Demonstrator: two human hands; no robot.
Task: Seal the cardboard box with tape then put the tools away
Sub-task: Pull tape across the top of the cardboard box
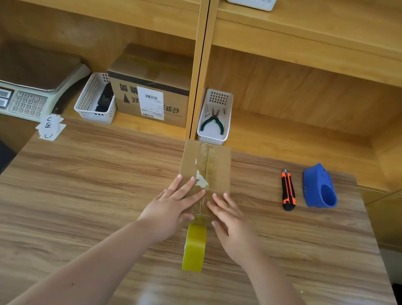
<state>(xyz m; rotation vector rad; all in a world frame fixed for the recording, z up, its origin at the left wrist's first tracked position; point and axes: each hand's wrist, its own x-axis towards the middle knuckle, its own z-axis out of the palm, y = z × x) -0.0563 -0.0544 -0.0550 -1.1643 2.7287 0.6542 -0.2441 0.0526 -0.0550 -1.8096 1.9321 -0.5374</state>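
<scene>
A small cardboard box (207, 165) lies in the middle of the wooden table (82, 199), with clear tape running along its centre seam. My left hand (172, 207) and my right hand (232, 220) rest flat on the near end of the box, fingers spread, one on each side of the tape strip. A yellowish tape roll (195, 247) stands on edge just in front of the box, between my wrists, still joined to the strip. An orange-and-black utility knife (288, 190) and a blue tape dispenser (319, 187) lie on the table to the right.
On the shelf behind the table stand a white basket with green pliers (215, 117), a larger labelled carton (151, 91), another white basket (96, 99) and a weighing scale (15, 86). Paper labels (51, 127) sit at the table's far left corner.
</scene>
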